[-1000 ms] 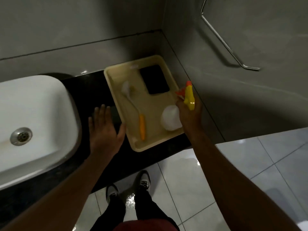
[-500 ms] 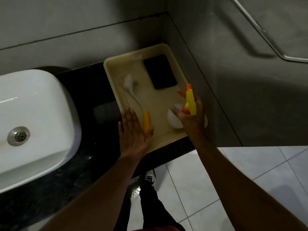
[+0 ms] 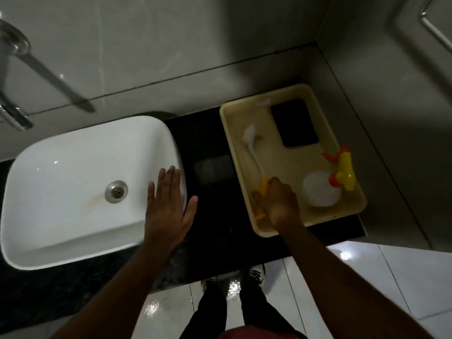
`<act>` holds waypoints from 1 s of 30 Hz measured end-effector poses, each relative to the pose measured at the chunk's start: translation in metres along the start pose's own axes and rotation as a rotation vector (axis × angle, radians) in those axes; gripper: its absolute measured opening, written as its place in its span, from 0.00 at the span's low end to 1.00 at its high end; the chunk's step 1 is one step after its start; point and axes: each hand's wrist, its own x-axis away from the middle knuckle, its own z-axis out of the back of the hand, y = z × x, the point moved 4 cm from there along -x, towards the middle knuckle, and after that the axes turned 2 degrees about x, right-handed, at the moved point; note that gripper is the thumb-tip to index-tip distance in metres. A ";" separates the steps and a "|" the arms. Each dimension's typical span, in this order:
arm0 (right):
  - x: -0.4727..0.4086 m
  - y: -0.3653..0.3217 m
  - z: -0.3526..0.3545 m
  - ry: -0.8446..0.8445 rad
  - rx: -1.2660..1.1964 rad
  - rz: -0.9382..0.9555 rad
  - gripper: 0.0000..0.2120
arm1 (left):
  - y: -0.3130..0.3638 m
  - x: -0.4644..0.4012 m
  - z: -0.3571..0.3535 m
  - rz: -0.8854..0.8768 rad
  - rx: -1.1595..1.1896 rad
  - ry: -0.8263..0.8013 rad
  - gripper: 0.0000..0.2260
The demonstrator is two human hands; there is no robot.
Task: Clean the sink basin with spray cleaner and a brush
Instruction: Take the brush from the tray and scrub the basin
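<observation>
White sink basin set on the black countertop, left of the beige tray. Inside the tray: brush along its left side with right hand curled around the orange handle, spray bottle standing free at its right, black sponge at its back. Left hand spread flat, left of the tray, over the basin's right rim.

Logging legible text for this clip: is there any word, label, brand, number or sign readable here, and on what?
None can be read.
White spray bottle with yellow trigger: no label visible.
Flat black rectangular object in the beige plastic tray: blank.
White ceramic sink basin: no marking visible.
</observation>
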 end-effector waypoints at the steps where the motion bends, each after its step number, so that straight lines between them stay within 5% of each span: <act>1: -0.005 -0.001 -0.003 -0.011 0.032 -0.007 0.22 | -0.003 0.001 -0.006 -0.011 -0.037 -0.032 0.33; 5: -0.014 -0.001 -0.008 0.003 -0.015 -0.007 0.17 | -0.013 -0.002 -0.030 0.007 -0.050 -0.176 0.38; 11: 0.002 -0.002 0.016 0.003 -0.407 -0.114 0.11 | -0.014 -0.006 -0.029 0.046 -0.009 -0.238 0.40; 17: 0.059 -0.018 0.033 -0.180 -0.691 -0.109 0.06 | -0.018 0.009 0.012 0.086 0.135 -0.026 0.38; 21: 0.104 -0.060 0.036 -0.286 -0.754 0.068 0.14 | -0.081 0.062 0.045 0.326 0.232 0.161 0.35; 24: 0.132 -0.102 0.025 -0.380 -0.697 0.223 0.18 | -0.158 0.104 0.066 0.561 0.117 0.147 0.34; 30: 0.155 -0.158 -0.027 -0.318 -0.259 0.449 0.19 | -0.286 0.140 0.087 0.959 0.010 0.150 0.35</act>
